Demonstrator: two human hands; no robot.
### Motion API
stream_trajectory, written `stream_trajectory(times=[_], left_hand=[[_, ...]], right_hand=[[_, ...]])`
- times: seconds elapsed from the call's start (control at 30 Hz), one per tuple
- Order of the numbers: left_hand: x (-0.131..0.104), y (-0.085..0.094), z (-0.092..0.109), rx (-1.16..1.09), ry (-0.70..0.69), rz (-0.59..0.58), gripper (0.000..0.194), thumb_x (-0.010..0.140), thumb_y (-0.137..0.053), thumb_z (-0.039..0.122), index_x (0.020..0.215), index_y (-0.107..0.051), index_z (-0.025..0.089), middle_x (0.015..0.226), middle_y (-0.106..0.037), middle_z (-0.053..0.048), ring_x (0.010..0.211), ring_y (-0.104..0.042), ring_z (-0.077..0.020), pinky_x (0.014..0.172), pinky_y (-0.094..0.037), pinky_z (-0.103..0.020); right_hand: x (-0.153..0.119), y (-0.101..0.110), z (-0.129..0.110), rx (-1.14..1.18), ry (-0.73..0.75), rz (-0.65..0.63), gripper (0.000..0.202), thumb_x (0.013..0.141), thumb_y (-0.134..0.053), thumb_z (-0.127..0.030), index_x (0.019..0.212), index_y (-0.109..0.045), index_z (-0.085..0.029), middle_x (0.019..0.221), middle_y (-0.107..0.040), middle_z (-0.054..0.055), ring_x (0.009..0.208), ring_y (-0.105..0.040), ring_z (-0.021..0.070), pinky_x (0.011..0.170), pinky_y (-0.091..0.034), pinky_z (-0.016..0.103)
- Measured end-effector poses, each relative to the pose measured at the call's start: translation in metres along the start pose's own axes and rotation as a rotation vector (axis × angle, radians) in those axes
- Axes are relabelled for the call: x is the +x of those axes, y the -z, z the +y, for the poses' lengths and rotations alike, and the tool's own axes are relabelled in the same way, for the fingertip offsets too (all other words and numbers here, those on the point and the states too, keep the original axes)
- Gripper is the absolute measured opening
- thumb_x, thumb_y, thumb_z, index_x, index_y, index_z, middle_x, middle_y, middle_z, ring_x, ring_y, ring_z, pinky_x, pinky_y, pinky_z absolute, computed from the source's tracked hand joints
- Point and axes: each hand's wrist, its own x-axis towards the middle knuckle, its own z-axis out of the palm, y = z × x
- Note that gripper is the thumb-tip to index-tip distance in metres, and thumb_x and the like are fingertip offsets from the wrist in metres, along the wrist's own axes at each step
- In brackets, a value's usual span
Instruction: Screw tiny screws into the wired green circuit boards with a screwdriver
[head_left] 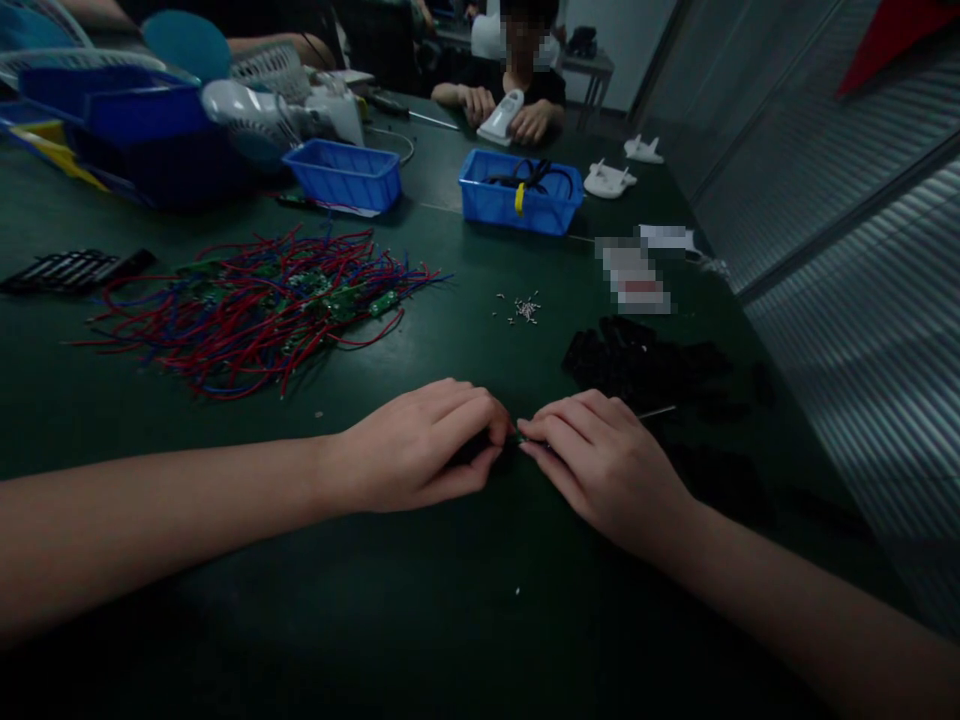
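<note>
Forearms (pixel 180 525) over the bench (pixel 442 620), the right hand (pixel 607 465) pinches a small green piece (pixel 516 438) between nearly closed fingers (pixel 559 430), best steadied lightly by the curled left hand (pixel 420 450), whose grip is unclear.

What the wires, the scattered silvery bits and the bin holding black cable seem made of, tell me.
Wires: probably smooth plastic insulation, given the even red and blue colouring.
Silvery bits: likely bare, shiny metal, judging by their glints.
Bin: seemingly semi-gloss molded plastic, from its uniform blue and soft sheen.
</note>
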Motion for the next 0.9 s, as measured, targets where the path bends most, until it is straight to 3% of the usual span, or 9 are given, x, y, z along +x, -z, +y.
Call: stream_trajectory(times=[0.47,0.9], left_hand=[[0.0010,0.0002,-0.0002,-0.013,0.046,-0.008,0.011,0.086,-0.053,0.016,0.097,-0.051,0.019,0.097,-0.060,-0.003,0.089,-0.056,-0.0138,0.079,-0.045,-0.026],[0.0055,-0.0011,0.0010,-0.136,0.303,0.041,0.012,0.092,-0.054,0.031,0.098,-0.059,0.022,0.093,-0.063,0.004,0.084,-0.059,-0.0075,0.072,-0.044,-0.017]], right_hand=[[0.0024,-0.0007,0.0034,0.163,-0.023,0.001,0.022,0.093,-0.046,-0.028,0.101,-0.063,-0.017,0.100,-0.064,0.005,0.096,-0.051,0.0197,0.083,-0.039,0.036],[0.0034,-0.0035,0.0030,0.168,-0.018,0.049,0.021,0.093,-0.047,-0.031,0.097,-0.063,-0.019,0.096,-0.064,0.002,0.093,-0.052,0.0181,0.081,-0.041,0.034]])
